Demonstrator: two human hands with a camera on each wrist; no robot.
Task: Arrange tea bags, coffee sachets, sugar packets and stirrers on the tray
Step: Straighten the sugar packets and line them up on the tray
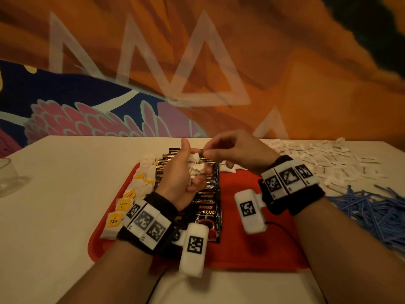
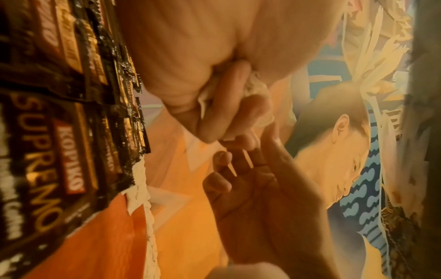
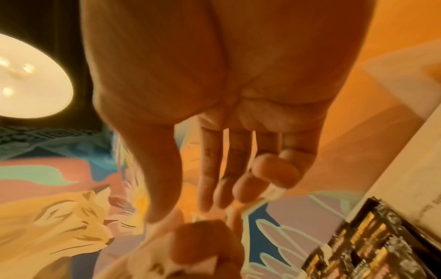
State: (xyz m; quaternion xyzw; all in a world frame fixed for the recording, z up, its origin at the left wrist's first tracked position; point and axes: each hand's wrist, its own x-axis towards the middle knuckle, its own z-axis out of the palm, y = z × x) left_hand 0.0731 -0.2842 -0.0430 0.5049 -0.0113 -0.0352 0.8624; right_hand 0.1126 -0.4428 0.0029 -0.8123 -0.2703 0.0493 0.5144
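Left hand [image 1: 186, 172] clutches sugar packets [image 1: 195, 166], right hand [image 1: 236, 150] pinching one, above Kopiko Supremo sachets [image 1: 206, 213].

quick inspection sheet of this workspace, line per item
surface: white table bearing a red tray
job's things: tea bags and coffee sachets in rows on tray; sugar packets and blue stirrers heaped on table at right
clutter: clear glass at left edge
hands: left hand grips a bunch of white packets; right hand pinches one
cables: black cable over tray
surroundings: painted mural wall
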